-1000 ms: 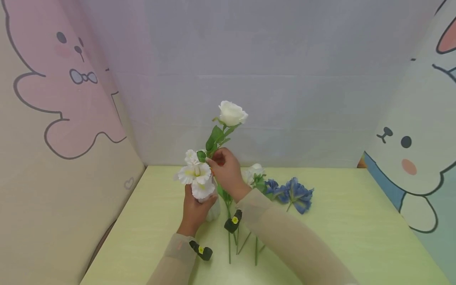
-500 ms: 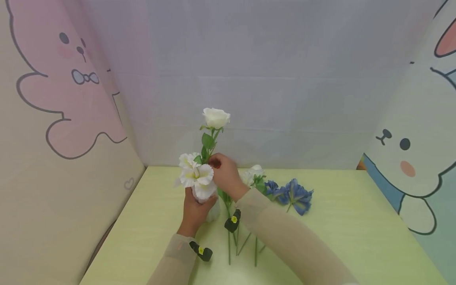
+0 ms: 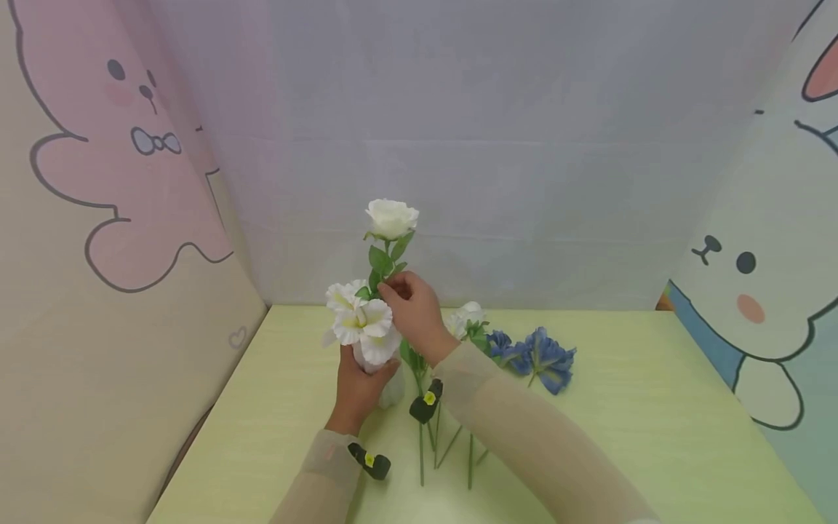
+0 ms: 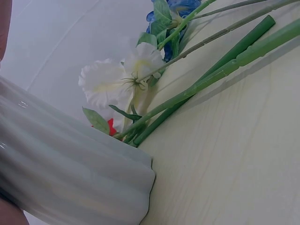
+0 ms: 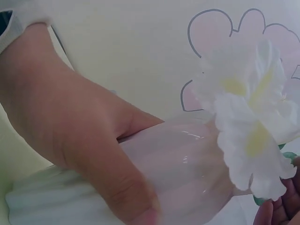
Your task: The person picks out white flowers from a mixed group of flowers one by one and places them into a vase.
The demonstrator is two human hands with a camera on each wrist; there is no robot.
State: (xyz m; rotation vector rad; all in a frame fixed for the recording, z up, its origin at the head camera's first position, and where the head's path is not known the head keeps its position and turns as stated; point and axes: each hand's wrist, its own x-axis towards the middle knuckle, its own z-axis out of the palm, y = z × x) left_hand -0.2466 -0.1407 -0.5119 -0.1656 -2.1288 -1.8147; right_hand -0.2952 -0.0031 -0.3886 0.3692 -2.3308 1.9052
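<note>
In the head view, the white vase (image 3: 393,391) was left of the middle of the tabletop (image 3: 622,437), well inside its left edge, and the left hand (image 3: 358,386) held it around the body. The right hand (image 3: 417,309) pinched the white rose (image 3: 391,218) by its leafy stem, in a narrow grip just beside the open white flower (image 3: 362,320). This flower hid the vase's mouth, so I could not tell whether the rose's stem was inside. Here, I think, was the first risk: guided without clear sight, the stem could catch on the rim, and a hard push could bend it.

In the left wrist view, loose stems (image 4: 199,88) lay near the vase's base. If the vase slid toward them, it could come to stand on one unevenly.

In the right wrist view, the left hand's grip was wrapped around the glossy vase. With tall flowers it would probably be top-heavy, so a grip loosened too early could let it tip. The right hand's fingers were close to the petals and could crush them.
</note>
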